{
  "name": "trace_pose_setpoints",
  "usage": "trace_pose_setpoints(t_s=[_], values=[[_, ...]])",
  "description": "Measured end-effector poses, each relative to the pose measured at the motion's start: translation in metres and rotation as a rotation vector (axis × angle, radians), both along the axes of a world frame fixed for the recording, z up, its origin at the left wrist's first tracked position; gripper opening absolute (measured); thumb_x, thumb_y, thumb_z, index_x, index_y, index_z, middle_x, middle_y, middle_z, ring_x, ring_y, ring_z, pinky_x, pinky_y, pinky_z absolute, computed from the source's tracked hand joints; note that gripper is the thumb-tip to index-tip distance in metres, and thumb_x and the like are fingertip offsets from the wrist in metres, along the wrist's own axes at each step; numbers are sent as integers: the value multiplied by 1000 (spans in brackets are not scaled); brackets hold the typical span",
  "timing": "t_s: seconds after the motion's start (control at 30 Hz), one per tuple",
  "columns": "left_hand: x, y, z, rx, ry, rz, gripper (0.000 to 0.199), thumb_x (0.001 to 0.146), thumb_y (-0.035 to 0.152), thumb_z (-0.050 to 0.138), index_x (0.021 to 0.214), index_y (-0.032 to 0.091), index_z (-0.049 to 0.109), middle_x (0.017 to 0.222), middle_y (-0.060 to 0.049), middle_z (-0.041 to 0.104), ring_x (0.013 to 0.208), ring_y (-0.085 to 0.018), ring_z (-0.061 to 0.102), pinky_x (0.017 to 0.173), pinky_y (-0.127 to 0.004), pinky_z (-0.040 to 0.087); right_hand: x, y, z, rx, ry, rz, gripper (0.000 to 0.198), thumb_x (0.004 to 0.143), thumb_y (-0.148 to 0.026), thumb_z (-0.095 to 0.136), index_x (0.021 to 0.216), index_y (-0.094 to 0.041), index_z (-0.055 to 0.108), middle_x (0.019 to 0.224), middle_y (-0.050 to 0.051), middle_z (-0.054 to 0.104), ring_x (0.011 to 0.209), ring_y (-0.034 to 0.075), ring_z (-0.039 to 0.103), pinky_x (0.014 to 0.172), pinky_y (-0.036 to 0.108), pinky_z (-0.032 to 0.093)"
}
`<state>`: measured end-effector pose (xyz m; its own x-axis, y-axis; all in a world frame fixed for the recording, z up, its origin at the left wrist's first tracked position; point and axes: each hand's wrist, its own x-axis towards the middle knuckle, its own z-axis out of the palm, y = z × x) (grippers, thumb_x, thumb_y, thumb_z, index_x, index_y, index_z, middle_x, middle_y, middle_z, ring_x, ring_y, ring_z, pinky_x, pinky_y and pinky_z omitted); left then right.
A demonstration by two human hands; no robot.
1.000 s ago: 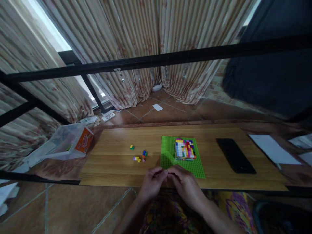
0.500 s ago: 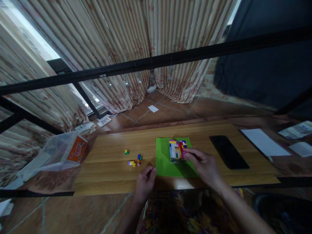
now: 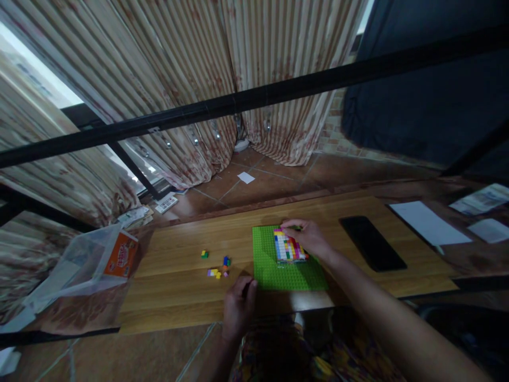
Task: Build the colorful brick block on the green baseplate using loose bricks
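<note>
A block structure of many-coloured toy bricks [image 3: 287, 249] stands on a green baseplate [image 3: 264, 273]. My right hand [image 3: 312, 239] reaches over the structure from the right. Its thumb and fingers are closed together at the far top edge; any small brick between them is hidden. By the baseplate's near left corner, my left hand [image 3: 239, 301] rests with curled fingers, and whatever they may hold cannot be made out. Left of the plate lie a green-and-yellow brick pair [image 3: 204, 254], a blue brick cluster [image 3: 226, 261] and some yellow and purple bricks [image 3: 213, 273].
The wooden table [image 3: 170, 297] carries a black phone-like slab [image 3: 373, 243] on the right. A clear plastic box [image 3: 85, 265] with an orange label stands beyond the left end. White paper [image 3: 429, 223] lies at the right. A black rail [image 3: 254, 98] crosses in front of the curtains.
My right hand has moved from the structure's right side to its far top edge. My left hand stays near the plate's corner. The view has shifted slightly.
</note>
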<state>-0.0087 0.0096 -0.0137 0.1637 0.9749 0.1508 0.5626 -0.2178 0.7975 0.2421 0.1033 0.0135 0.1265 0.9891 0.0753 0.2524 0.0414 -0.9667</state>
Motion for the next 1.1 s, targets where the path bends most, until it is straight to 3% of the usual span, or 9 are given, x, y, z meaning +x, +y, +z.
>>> trace_pose_setpoints(t_s=[0.2, 0.57, 0.83, 1.1], values=[[0, 0, -4, 7, 19, 2, 20, 91, 33, 49, 85, 18, 62, 77, -2, 64, 73, -13, 60, 68, -24, 45, 1, 3, -1, -157, 174, -25, 25, 64, -39, 73, 80, -20, 75, 78, 4, 74, 65, 17, 65, 63, 29, 51], [1, -1, -4, 5, 51, 11, 20, 90, 32, 49, 84, 19, 63, 76, -1, 65, 71, -13, 61, 66, -23, 45, 3, 4, 8, -274, 241, 22, 24, 60, -34, 75, 79, -19, 76, 76, 4, 74, 65, 16, 64, 65, 28, 49], [1, 0, -6, 25, 62, 12, 19, 90, 31, 50, 82, 19, 62, 76, -1, 66, 72, -14, 61, 67, -24, 46, 4, 7, 5, -355, 237, 20, 29, 66, -43, 74, 77, -17, 75, 72, 5, 73, 61, 17, 63, 59, 27, 49], [2, -2, -8, 15, 63, 8, 19, 90, 31, 50, 85, 19, 63, 80, -2, 66, 74, -14, 62, 69, -24, 46, 3, 10, 9, -382, 259, 37, 25, 62, -37, 76, 75, -15, 75, 70, 5, 72, 58, 15, 61, 58, 26, 48]])
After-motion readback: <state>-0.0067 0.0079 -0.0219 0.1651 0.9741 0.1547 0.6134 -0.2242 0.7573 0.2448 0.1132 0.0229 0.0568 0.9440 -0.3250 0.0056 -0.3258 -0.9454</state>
